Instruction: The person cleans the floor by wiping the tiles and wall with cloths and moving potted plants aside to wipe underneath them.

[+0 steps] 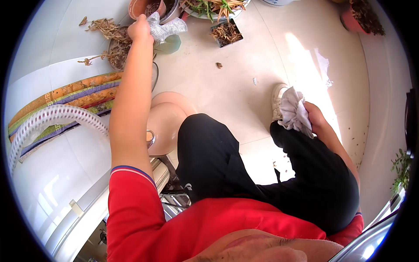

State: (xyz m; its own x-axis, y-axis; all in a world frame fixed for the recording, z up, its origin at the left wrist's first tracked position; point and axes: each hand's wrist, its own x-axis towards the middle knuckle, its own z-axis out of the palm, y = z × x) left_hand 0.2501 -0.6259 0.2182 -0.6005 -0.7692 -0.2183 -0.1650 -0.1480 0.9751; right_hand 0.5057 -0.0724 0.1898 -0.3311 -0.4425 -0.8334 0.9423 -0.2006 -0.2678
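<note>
My left hand (pixel 140 29) reaches far forward with its fingers curled closed, at the lower edge of a brown plant pot (pixel 135 9). A silvery crinkled piece (pixel 168 29), perhaps foil or mesh cloth, lies against that hand on its right. Whether the fingers grip the pot or the silvery piece is hidden. On the right, a crumpled grey rag (pixel 292 109) is bunched in my right hand (pixel 315 117), above my knee and beside a white shoe (pixel 278 98).
A pot of dried plants (pixel 117 54) stands left of my forearm. A small square pot (pixel 227 34) and a leafy planter (pixel 214 6) are ahead. Rolled mats (pixel 65 94), a white hose (pixel 61 112) and a pinkish rounded object (pixel 168 122) are on the left. Dry bits dot the floor.
</note>
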